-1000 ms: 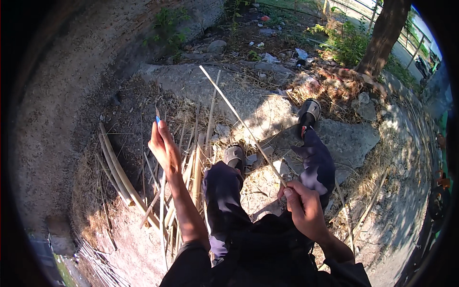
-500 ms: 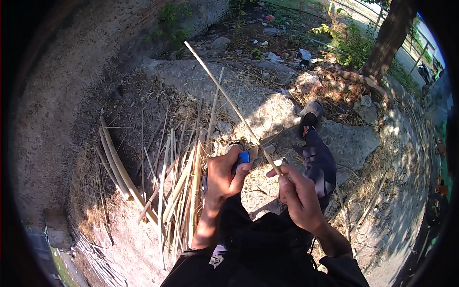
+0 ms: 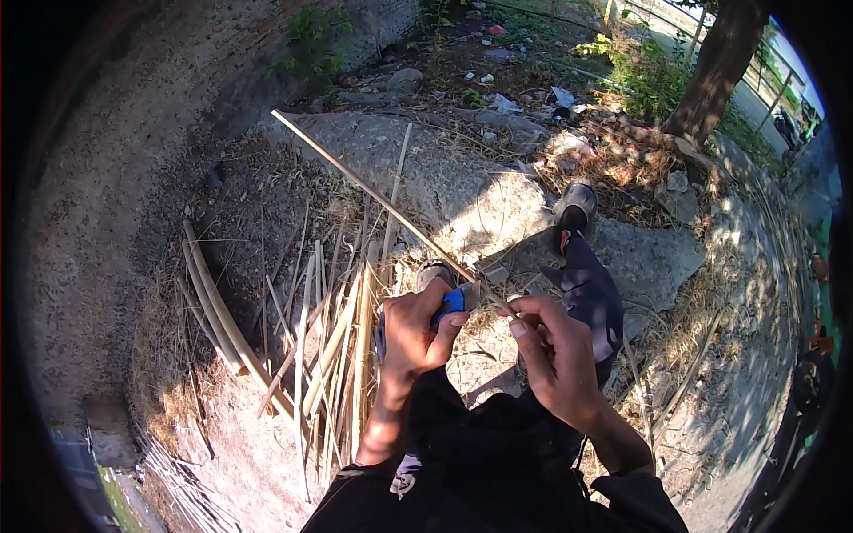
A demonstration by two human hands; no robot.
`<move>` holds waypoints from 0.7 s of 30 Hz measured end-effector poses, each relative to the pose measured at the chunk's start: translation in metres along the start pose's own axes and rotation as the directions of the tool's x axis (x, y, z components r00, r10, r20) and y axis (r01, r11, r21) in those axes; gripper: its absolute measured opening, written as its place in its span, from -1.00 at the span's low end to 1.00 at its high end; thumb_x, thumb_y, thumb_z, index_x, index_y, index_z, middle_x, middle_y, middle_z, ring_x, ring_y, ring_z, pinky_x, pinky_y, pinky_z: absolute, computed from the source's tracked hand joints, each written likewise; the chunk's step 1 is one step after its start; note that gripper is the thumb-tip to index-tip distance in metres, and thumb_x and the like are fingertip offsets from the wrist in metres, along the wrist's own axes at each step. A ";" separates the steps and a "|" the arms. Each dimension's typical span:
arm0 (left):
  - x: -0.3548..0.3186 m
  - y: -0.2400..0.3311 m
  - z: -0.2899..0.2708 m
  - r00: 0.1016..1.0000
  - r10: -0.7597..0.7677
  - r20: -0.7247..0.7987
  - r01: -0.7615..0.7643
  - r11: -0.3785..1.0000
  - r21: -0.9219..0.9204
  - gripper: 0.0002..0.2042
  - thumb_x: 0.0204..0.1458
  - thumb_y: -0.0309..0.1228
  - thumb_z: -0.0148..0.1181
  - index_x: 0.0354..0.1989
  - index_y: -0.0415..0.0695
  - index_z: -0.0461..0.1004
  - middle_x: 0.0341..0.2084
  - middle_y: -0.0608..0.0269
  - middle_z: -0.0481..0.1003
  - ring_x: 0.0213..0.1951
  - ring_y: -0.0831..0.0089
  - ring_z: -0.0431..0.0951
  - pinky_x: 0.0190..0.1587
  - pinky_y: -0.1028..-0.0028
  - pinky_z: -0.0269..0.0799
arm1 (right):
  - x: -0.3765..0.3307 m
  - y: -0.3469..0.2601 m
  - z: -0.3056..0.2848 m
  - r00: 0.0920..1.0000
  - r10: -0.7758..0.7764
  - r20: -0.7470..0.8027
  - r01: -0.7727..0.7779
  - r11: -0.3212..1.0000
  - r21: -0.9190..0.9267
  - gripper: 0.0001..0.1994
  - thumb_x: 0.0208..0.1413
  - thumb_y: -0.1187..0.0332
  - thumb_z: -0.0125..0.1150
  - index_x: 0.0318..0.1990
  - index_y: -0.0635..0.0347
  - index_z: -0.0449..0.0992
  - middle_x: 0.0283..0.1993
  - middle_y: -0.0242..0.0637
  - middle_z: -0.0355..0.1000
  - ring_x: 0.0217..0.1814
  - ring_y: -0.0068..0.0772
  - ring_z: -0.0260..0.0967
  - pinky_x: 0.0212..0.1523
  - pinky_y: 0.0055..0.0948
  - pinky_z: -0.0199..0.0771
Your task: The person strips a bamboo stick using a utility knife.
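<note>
Bare, sunlit ground (image 3: 267, 462) with a grey concrete slab (image 3: 462, 178) lies beside a rough wall (image 3: 115, 178), a tree trunk (image 3: 715, 67) beyond and a heap of split cane strips (image 3: 333, 346) to the left. The left hand (image 3: 416, 330) has its fingers closed around a blue-handled knife (image 3: 451, 305). The right hand (image 3: 555, 355) pinches the near end of a long thin cane (image 3: 382, 200), which slants up and away over the slab.

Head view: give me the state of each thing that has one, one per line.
Long thin cane strip: lifted off the ground, near end pinched in right hand.
Blue-handled knife: gripped in left hand, held against the strip.
Pile of split cane strips: lying loose on the ground.
Thick curved cane pieces: lying flat, untouched.
</note>
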State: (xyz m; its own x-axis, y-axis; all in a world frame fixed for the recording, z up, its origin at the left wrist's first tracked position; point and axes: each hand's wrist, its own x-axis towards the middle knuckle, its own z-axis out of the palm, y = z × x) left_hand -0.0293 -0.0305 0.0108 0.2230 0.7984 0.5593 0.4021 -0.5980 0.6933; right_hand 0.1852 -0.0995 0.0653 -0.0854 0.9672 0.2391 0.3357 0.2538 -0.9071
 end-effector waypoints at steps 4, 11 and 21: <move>-0.004 0.005 0.006 0.997 0.049 0.063 -0.051 0.998 0.040 -0.59 0.28 -0.02 0.30 -0.36 -0.15 0.50 -0.71 0.13 0.38 -0.68 0.08 0.49 -0.56 0.23 0.31 | 0.001 0.000 0.002 0.997 -0.044 -0.065 0.042 0.999 -0.034 -0.85 0.44 0.48 0.21 0.07 0.29 0.53 -0.49 -0.30 0.44 -0.58 -0.58 0.27 -0.53 -0.44 0.22; -0.003 0.009 0.009 0.999 0.016 0.041 -0.018 0.999 0.042 -0.56 0.31 0.01 0.29 -0.37 -0.16 0.49 -0.71 0.14 0.39 -0.68 0.08 0.49 -0.56 0.24 0.31 | 0.002 -0.007 0.005 0.989 -0.092 -0.116 0.081 0.992 -0.095 -0.85 0.42 0.51 0.23 0.07 0.27 0.57 -0.38 -0.23 0.56 -0.58 -0.51 0.37 -0.52 -0.43 0.30; 0.017 -0.007 -0.017 0.983 -0.096 -0.156 0.122 0.979 0.164 -0.60 0.39 -0.14 0.22 -0.40 -0.19 0.37 -0.75 0.21 0.24 -0.71 0.36 0.27 -0.59 0.33 0.14 | -0.007 -0.004 0.005 0.998 -0.021 -0.053 0.019 0.999 -0.051 -0.85 0.40 0.56 0.22 0.06 0.30 0.58 -0.35 -0.16 0.64 -0.64 -0.52 0.33 -0.57 -0.44 0.25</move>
State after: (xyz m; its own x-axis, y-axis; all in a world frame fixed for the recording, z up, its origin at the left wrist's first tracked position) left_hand -0.0433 -0.0145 0.0233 0.0418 0.8313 0.5543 0.5668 -0.4766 0.6720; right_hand 0.1797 -0.1075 0.0658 -0.0430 0.9601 0.2764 0.3816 0.2714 -0.8836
